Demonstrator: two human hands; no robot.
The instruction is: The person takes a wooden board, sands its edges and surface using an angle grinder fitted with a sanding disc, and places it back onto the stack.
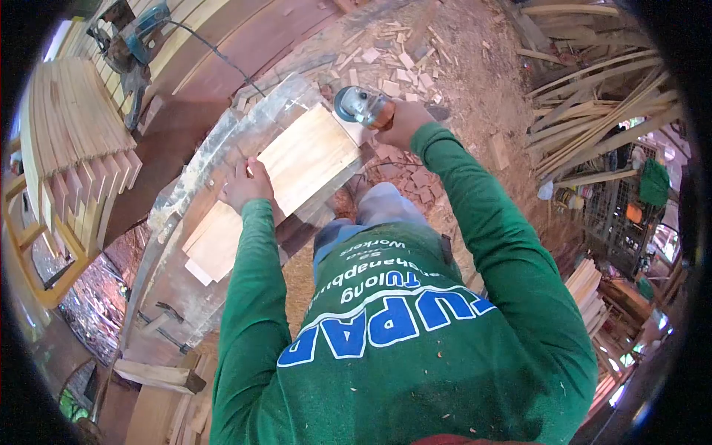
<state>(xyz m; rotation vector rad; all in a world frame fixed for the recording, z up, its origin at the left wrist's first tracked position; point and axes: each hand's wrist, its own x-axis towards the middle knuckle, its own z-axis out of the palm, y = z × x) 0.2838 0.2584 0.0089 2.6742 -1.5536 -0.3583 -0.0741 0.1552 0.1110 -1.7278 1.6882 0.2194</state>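
Note:
My right hand is wrapped around an angle grinder, with its round disc close to the far right end of a pale wooden board. Whether the disc touches the wood I cannot tell. My left hand grips the board's left end, fingers bent at its edge. Another pale wooden piece lies under and beyond my left wrist. Both pieces rest on a dusty workbench.
Curved wooden slats are stacked at the left, near a blue power tool with a cord. Wood offcuts litter the ground ahead. Long strips pile up at the right. A clamp sits at the bench's near left end.

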